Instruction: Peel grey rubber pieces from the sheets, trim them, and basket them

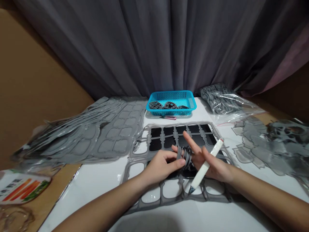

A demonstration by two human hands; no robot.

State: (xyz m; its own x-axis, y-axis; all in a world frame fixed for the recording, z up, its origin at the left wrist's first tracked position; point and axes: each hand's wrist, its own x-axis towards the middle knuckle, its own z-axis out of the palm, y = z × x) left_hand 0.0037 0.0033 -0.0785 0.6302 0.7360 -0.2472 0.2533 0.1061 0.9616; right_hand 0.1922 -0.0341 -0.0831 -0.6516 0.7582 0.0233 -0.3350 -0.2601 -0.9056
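Observation:
My left hand (166,163) pinches a bundle of thin grey loops (185,157) between thumb and fingers. My right hand (209,159) is against the bundle's other side, index finger stretched out; its lower fingers are partly hidden. Across that palm, held under the thumb, slants a white pen-shaped tool (202,170) with a dark pointed tip and a red end. Beneath both hands lies a grey sheet (166,199) with rows of rounded, wavy-edged openings. A black rectangular surface (156,144) shows through many of the openings.
A blue plastic basket (169,112) at the back holds several grey bundles, with a pink-handled cutter (170,118) before it. Stacked grey sheets (116,129) lie left. On the right are a clear bag of grey pieces (219,96) and loose grey cut-outs (260,141).

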